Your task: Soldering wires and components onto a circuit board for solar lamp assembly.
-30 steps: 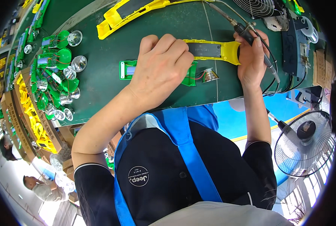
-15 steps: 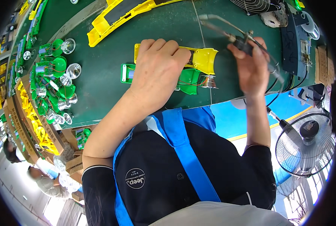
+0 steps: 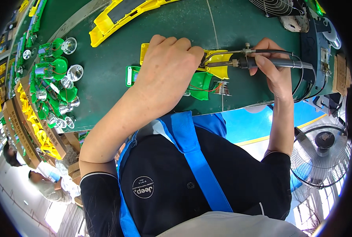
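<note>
My left hand point(image 3: 166, 71) is curled over a yellow plastic housing half point(image 3: 220, 72), gripping it against the bench; the fingertips are hidden beneath the knuckles. Right beside that, nearer to me, lies a green plastic housing half point(image 3: 199, 86), with red wires running to a silver cone reflector point(image 3: 223, 89). In my right hand point(image 3: 276, 77) is a soldering iron point(image 3: 278, 62) with a thin feed tube clamped along it. Its tip reaches over the yellow half, close to my left fingers; whether it touches anything cannot be made out.
Several green housings with silver reflectors point(image 3: 75, 73) crowd the bench's left side, beside a carton of yellow parts point(image 3: 42, 134). More yellow housings point(image 3: 105, 24) lie at the back. A dark box point(image 3: 311, 51) stands at right, and a fan point(image 3: 322, 154) below it. People are far left.
My right hand has brought the soldering iron down and left, from above the bench to the yellow housing half. My left hand stays nearly in place over the housing.
</note>
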`<state>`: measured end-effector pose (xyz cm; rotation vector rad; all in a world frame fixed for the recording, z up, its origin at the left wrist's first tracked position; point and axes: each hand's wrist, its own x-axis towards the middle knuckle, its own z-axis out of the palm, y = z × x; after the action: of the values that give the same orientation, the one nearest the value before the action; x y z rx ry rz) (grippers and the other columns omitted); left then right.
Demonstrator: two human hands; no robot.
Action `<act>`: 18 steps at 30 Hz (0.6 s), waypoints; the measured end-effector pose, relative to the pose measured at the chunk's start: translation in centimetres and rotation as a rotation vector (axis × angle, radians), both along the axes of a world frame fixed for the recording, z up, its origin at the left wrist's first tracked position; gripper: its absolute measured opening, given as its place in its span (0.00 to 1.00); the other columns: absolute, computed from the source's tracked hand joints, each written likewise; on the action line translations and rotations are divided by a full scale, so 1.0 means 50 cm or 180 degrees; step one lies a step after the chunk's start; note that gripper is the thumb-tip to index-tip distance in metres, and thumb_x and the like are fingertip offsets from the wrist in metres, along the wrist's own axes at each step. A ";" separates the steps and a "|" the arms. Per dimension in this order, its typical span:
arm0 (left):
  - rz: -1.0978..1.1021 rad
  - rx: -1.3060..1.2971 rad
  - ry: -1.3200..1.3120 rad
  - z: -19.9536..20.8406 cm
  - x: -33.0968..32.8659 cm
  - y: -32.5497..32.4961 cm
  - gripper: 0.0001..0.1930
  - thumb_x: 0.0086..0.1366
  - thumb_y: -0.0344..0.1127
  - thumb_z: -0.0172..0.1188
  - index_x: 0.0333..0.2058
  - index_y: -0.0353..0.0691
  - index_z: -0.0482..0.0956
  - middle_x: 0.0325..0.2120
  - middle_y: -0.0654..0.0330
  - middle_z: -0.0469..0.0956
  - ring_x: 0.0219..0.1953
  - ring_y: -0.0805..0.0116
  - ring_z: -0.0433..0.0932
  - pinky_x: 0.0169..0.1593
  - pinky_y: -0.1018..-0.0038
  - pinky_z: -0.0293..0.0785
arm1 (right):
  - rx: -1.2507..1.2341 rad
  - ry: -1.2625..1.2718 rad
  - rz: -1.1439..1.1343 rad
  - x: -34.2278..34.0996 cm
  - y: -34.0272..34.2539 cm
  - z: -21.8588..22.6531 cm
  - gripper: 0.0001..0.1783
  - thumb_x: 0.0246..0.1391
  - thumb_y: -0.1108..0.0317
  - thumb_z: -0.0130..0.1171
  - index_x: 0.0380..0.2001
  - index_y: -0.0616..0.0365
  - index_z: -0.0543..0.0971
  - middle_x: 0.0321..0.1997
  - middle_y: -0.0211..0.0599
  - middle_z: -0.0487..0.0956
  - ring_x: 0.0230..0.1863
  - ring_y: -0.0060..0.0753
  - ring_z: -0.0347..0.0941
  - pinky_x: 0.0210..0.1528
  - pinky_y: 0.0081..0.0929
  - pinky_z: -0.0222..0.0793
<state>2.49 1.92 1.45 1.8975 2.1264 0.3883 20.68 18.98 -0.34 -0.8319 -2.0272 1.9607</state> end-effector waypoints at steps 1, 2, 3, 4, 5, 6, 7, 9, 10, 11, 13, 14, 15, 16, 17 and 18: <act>0.0001 -0.0004 -0.0003 -0.001 0.000 0.000 0.01 0.56 0.29 0.54 0.26 0.40 0.74 0.24 0.59 0.71 0.32 0.60 0.71 0.43 0.68 0.63 | -0.0004 -0.0003 0.0001 0.000 0.000 0.000 0.12 0.48 0.65 0.56 0.28 0.65 0.71 0.21 0.35 0.73 0.21 0.20 0.68 0.28 0.16 0.62; 0.0029 0.0027 -0.0014 -0.003 0.001 -0.001 0.01 0.56 0.29 0.54 0.26 0.40 0.74 0.24 0.59 0.72 0.33 0.60 0.71 0.43 0.68 0.63 | -0.0020 0.0011 -0.0004 0.000 0.000 0.000 0.12 0.48 0.65 0.56 0.28 0.65 0.71 0.21 0.35 0.73 0.21 0.20 0.69 0.28 0.15 0.62; 0.0057 0.0059 -0.0023 -0.005 0.001 -0.001 0.01 0.56 0.29 0.54 0.26 0.40 0.74 0.25 0.59 0.72 0.33 0.60 0.72 0.43 0.68 0.63 | -0.0036 0.0027 -0.0009 -0.001 0.000 0.000 0.12 0.48 0.65 0.56 0.28 0.65 0.71 0.21 0.35 0.73 0.21 0.20 0.69 0.28 0.15 0.62; 0.0059 0.0055 -0.0024 -0.006 0.001 -0.001 0.01 0.56 0.29 0.54 0.26 0.40 0.74 0.25 0.59 0.72 0.33 0.60 0.72 0.43 0.68 0.63 | -0.0040 0.0026 -0.0007 -0.001 0.000 -0.001 0.12 0.48 0.65 0.56 0.28 0.65 0.71 0.21 0.35 0.73 0.21 0.20 0.69 0.28 0.15 0.62; 0.0084 0.0069 -0.0006 -0.008 0.002 -0.002 0.01 0.56 0.30 0.55 0.26 0.40 0.74 0.25 0.60 0.72 0.33 0.60 0.72 0.42 0.68 0.63 | -0.0052 0.0028 0.0002 -0.001 0.001 0.000 0.12 0.49 0.65 0.57 0.28 0.65 0.71 0.21 0.35 0.73 0.21 0.20 0.69 0.28 0.15 0.62; 0.0110 0.0084 0.0012 -0.009 0.003 -0.001 0.01 0.56 0.30 0.55 0.26 0.40 0.74 0.25 0.60 0.72 0.33 0.60 0.72 0.42 0.68 0.63 | -0.0064 0.0031 0.0011 -0.002 0.002 -0.001 0.13 0.49 0.65 0.57 0.28 0.65 0.70 0.21 0.35 0.73 0.21 0.20 0.69 0.28 0.15 0.63; 0.0110 0.0080 0.0010 -0.009 0.003 -0.001 0.01 0.56 0.30 0.55 0.26 0.40 0.74 0.25 0.60 0.72 0.33 0.60 0.72 0.42 0.68 0.63 | -0.0068 0.0029 0.0011 -0.001 0.004 -0.001 0.13 0.49 0.65 0.57 0.28 0.65 0.70 0.21 0.35 0.73 0.21 0.20 0.69 0.28 0.15 0.63; 0.0125 0.0088 0.0076 -0.007 0.005 0.000 0.02 0.56 0.30 0.55 0.26 0.40 0.74 0.24 0.60 0.72 0.33 0.60 0.72 0.42 0.68 0.63 | -0.0054 0.0031 0.0048 -0.001 0.006 -0.002 0.12 0.49 0.65 0.57 0.28 0.65 0.70 0.21 0.35 0.73 0.21 0.19 0.69 0.28 0.15 0.63; 0.0124 0.0083 0.0074 -0.006 0.005 0.001 0.02 0.56 0.30 0.55 0.26 0.40 0.74 0.24 0.60 0.72 0.33 0.60 0.72 0.42 0.68 0.63 | -0.0059 0.0030 0.0048 -0.001 0.006 -0.002 0.12 0.49 0.65 0.57 0.28 0.65 0.70 0.21 0.35 0.73 0.21 0.19 0.69 0.28 0.15 0.63; 0.0127 0.0070 0.0079 -0.005 0.006 0.002 0.02 0.56 0.30 0.55 0.26 0.40 0.74 0.24 0.60 0.72 0.33 0.61 0.72 0.42 0.68 0.63 | -0.0051 0.0031 0.0054 -0.001 0.005 -0.003 0.12 0.49 0.65 0.57 0.28 0.65 0.70 0.21 0.35 0.74 0.21 0.19 0.69 0.28 0.15 0.63; 0.0134 0.0049 0.0086 -0.004 0.007 0.002 0.02 0.56 0.30 0.55 0.26 0.40 0.74 0.24 0.60 0.72 0.33 0.61 0.72 0.42 0.68 0.63 | -0.0050 0.0034 0.0066 -0.003 0.002 -0.001 0.12 0.49 0.65 0.58 0.28 0.65 0.71 0.21 0.35 0.74 0.21 0.19 0.69 0.28 0.15 0.63; 0.0157 0.0027 0.0149 -0.003 0.009 0.003 0.02 0.55 0.30 0.55 0.26 0.40 0.74 0.24 0.60 0.72 0.32 0.61 0.72 0.42 0.68 0.63 | -0.0038 0.0055 0.0077 -0.004 0.001 0.001 0.12 0.49 0.66 0.58 0.28 0.64 0.71 0.21 0.35 0.74 0.22 0.19 0.69 0.28 0.15 0.63; 0.0177 0.0009 0.0209 -0.003 0.011 0.004 0.02 0.55 0.30 0.55 0.26 0.40 0.74 0.24 0.60 0.72 0.32 0.61 0.72 0.42 0.68 0.64 | -0.0023 0.0074 0.0087 -0.004 0.000 0.002 0.12 0.49 0.66 0.58 0.28 0.64 0.71 0.21 0.35 0.74 0.22 0.19 0.70 0.28 0.15 0.63; 0.0176 0.0007 0.0208 -0.003 0.011 0.004 0.02 0.55 0.30 0.55 0.26 0.40 0.74 0.24 0.60 0.72 0.32 0.61 0.72 0.42 0.68 0.64 | -0.0025 0.0073 0.0085 -0.003 0.000 0.002 0.12 0.49 0.66 0.58 0.28 0.64 0.71 0.21 0.35 0.74 0.22 0.19 0.70 0.28 0.15 0.63; 0.0192 0.0028 0.0217 -0.004 0.011 0.003 0.02 0.55 0.30 0.55 0.25 0.40 0.74 0.23 0.60 0.72 0.32 0.61 0.72 0.42 0.68 0.64 | -0.0021 0.0063 0.0095 -0.002 0.000 0.002 0.12 0.49 0.65 0.58 0.28 0.64 0.71 0.21 0.35 0.74 0.22 0.19 0.70 0.28 0.15 0.63; 0.0213 0.0050 0.0229 -0.004 0.012 0.003 0.02 0.55 0.30 0.56 0.25 0.40 0.74 0.23 0.60 0.72 0.31 0.61 0.73 0.41 0.68 0.64 | -0.0018 0.0055 0.0110 -0.001 0.000 0.003 0.12 0.48 0.65 0.58 0.29 0.64 0.71 0.22 0.36 0.74 0.22 0.19 0.70 0.28 0.16 0.64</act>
<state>3.07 2.04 1.24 1.8796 2.2441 0.3563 20.64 18.97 -0.21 -0.7835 -2.0407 1.9857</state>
